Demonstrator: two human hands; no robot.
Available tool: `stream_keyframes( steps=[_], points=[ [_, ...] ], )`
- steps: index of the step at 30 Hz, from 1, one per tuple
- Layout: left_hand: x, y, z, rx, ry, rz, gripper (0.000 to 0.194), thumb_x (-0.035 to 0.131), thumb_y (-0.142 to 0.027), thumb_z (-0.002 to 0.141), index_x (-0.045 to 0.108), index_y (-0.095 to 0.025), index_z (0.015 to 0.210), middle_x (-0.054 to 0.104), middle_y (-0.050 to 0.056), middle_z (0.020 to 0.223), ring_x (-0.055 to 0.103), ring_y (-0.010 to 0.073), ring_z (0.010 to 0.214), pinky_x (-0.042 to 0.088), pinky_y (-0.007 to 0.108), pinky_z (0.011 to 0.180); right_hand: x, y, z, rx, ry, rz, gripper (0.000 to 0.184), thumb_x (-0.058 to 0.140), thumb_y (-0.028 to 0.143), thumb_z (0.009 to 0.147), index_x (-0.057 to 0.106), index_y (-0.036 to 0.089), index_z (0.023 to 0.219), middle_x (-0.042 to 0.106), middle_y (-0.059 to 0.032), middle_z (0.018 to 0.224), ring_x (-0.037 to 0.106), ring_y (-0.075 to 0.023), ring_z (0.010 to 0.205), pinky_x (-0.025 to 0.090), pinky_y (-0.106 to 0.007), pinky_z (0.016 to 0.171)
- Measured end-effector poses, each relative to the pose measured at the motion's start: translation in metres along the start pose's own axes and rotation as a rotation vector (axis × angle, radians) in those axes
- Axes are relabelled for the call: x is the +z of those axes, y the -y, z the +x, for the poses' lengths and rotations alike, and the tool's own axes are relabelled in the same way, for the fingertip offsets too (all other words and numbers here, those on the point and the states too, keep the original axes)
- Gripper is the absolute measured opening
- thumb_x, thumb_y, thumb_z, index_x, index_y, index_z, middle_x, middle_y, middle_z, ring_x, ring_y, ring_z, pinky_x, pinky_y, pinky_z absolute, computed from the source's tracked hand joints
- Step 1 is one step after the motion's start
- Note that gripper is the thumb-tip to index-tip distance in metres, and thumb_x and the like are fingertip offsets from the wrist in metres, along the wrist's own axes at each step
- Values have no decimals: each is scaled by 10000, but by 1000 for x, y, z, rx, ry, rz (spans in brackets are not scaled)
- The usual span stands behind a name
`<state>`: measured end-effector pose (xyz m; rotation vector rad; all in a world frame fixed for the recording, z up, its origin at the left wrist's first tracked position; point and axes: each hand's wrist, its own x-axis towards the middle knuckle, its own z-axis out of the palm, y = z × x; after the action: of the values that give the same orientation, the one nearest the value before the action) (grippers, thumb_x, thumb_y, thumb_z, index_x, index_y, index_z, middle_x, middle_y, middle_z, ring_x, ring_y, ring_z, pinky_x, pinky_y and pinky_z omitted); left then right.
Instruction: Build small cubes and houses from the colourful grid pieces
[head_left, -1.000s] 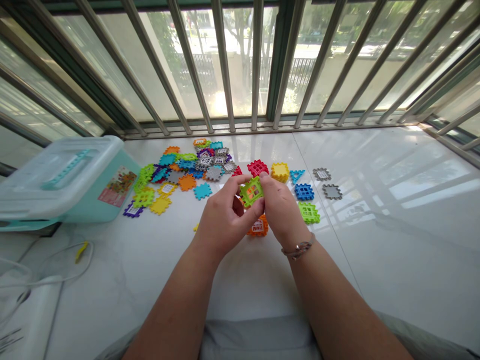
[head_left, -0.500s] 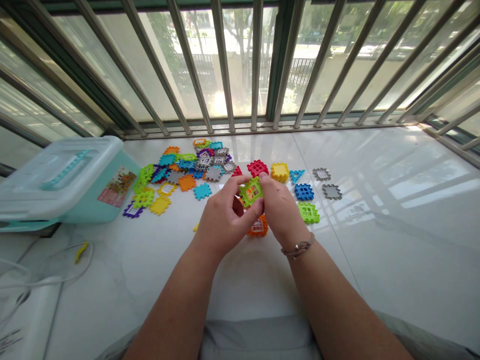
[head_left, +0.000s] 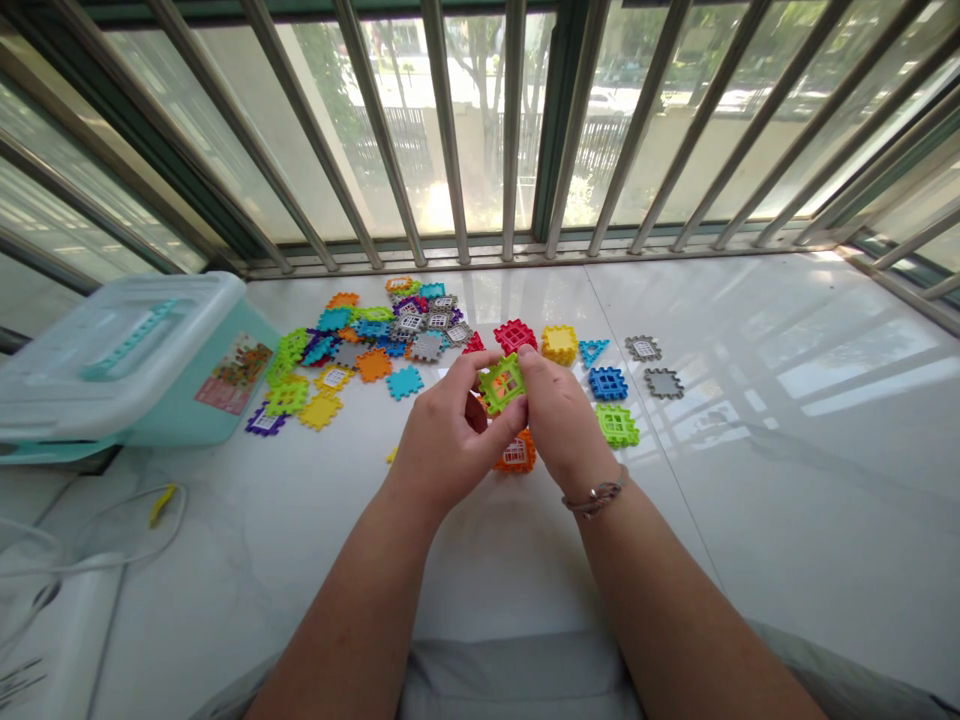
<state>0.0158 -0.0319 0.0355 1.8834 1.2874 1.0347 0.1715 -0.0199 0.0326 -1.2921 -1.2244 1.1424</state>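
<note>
Lime-green plastic piece (head_left: 493, 386), squarish with chunky notched edges and an open window grid in the middle, kinda tilted between the left hand (head_left: 444, 428) and right hand (head_left: 559, 412), over shiny white floor (head_left: 795, 470). Fingers on both are pinching its edges; orange block (head_left: 516, 455) peeks out below.

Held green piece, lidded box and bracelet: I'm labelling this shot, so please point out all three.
Held green piece (head_left: 501, 384): head view, on its windowed face.
Lidded box (head_left: 176, 410): head view, on its side wall.
Bracelet (head_left: 598, 496): head view, on the middle of its visible strands.
</note>
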Motion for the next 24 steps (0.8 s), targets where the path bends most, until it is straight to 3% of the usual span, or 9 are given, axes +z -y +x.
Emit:
stream_keyframes(
  steps=[11, 17, 24],
  points=[
    [0, -1, 0, -4, 0, 1, 462, 769, -480, 1002, 686, -242, 1389, 652, -36, 803, 597, 133, 653, 470, 257, 613, 1, 1, -1, 17, 1, 16, 543, 527, 728, 1027, 545, 258, 757, 512, 10, 695, 473, -184, 692, 379, -327, 617],
    [0, -1, 0, -7, 4, 1, 471, 763, -493, 1006, 683, -244, 1397, 667, -29, 811, 603, 135, 657, 471, 259, 619, 1, 1, -1, 11, -2, 4, 551, 536, 726, 1024, 494, 267, 723, 471, 19, 681, 428, -177, 672, 346, -332, 600],
    [0, 1, 0, -2, 0, 3, 466, 759, -503, 1008, 683, -250, 1392, 689, -19, 841, 606, 135, 659, 473, 259, 620, 1, 1, -2, 10, 5, 27, 516, 523, 707, 1032, 550, 259, 778, 533, 9, 720, 511, -189, 723, 407, -324, 640]
  ],
)
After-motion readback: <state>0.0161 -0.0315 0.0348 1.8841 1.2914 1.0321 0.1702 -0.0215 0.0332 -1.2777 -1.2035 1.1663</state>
